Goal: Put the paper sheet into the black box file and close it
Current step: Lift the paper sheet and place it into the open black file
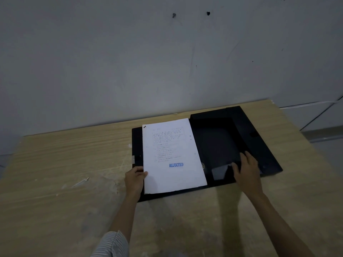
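The black box file (220, 140) lies open on the wooden table, its lid spread flat to the left and its tray on the right. A white paper sheet (172, 156) stamped "REJECTED" in blue rests on the open lid. My left hand (134, 179) pinches the sheet's near left edge. My right hand (246, 169) lies flat with fingers spread on the near right part of the tray, holding nothing.
The table (65, 173) is light wood with scuffs and a small white scrap (81, 181) at the left. A grey wall stands right behind the table's far edge. The table's right edge runs just past the file.
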